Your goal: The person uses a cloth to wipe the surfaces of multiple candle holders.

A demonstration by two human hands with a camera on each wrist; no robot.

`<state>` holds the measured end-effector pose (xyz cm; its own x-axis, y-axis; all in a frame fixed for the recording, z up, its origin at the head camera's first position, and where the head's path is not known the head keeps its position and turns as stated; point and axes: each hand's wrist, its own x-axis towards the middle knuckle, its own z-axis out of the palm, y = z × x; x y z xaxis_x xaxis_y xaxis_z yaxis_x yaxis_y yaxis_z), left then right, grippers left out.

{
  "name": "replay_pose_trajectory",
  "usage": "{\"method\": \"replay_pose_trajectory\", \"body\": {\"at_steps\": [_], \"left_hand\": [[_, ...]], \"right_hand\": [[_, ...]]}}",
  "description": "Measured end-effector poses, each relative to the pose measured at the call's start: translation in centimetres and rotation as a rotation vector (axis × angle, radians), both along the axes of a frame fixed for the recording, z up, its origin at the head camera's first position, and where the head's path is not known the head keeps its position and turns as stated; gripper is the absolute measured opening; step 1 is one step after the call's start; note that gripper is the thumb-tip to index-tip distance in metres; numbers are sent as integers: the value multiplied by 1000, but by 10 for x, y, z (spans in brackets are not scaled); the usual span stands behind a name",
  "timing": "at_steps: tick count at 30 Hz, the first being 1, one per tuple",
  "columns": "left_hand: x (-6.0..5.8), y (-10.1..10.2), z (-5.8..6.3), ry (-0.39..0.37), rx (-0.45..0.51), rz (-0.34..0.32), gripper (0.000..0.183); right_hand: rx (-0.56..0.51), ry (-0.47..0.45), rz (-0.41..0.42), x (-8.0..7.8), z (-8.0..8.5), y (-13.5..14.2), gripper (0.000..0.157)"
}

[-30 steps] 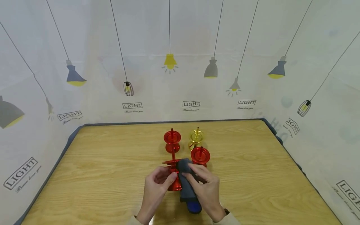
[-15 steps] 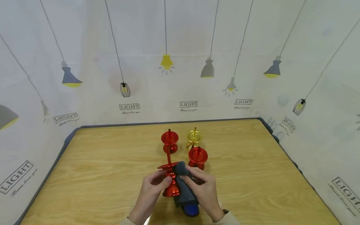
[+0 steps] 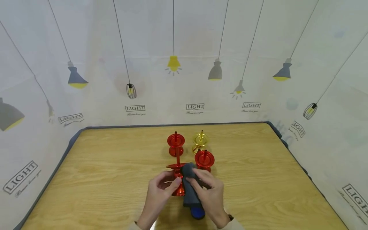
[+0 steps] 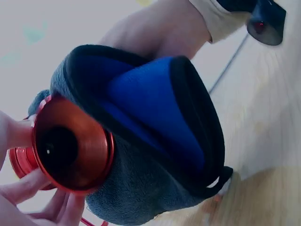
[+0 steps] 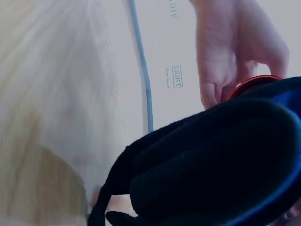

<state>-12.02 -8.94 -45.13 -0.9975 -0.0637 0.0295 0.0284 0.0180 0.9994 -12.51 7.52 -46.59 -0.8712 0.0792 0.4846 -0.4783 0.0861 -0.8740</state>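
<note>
My left hand [image 3: 159, 193] grips a shiny red candlestick [image 3: 179, 191] by its stem, fingers and thumb around it. Its spike and dish point away from me, and in the left wrist view its hollow base [image 4: 91, 150] faces the camera. A grey-blue cloth [image 3: 190, 193] with a dark edge and bright blue inner side lies against the candlestick's right side. My right hand [image 3: 211, 193] pinches this cloth close under the dish. In the right wrist view the cloth [image 5: 211, 165] covers most of the candlestick, leaving a bit of red rim beside my left hand.
Farther back on the wooden table [image 3: 115, 166] stand a red candlestick [image 3: 176, 140], a gold one [image 3: 200, 140] and another red one [image 3: 204, 158] just beyond my right hand. A white curtain [image 3: 161, 89] printed with lamps encloses the table's far edge and sides.
Since half a second ago the held candlestick and cloth have shifted slightly away from me, back near their place of one second ago. Both grips look the same. The head view swung slightly.
</note>
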Motion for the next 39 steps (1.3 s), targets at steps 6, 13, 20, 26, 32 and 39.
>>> {"method": "replay_pose_trajectory", "body": {"at_steps": [6,13,20,26,32,39], "left_hand": [[-2,-1,-2,-49,-11,40,34],[-2,-6,-2,-93,104,9,35],[-2,-12,-7,-204,329,-96,32],[-1,-12,-4,-191,245,-58,46],[2,-3,-1,-28,42,24,29],[1,-2,-1,-54,99,24,30]], "right_hand": [[114,151,-14,1,-2,-1,32],[-44,-64,88,-3,-2,2,33],[-159,-292,158,-6,0,5,38],[-173,-279,134,-5,-1,3,37],[0,18,28,-3,-1,0,32],[87,179,5,0,1,-1,33]]}}
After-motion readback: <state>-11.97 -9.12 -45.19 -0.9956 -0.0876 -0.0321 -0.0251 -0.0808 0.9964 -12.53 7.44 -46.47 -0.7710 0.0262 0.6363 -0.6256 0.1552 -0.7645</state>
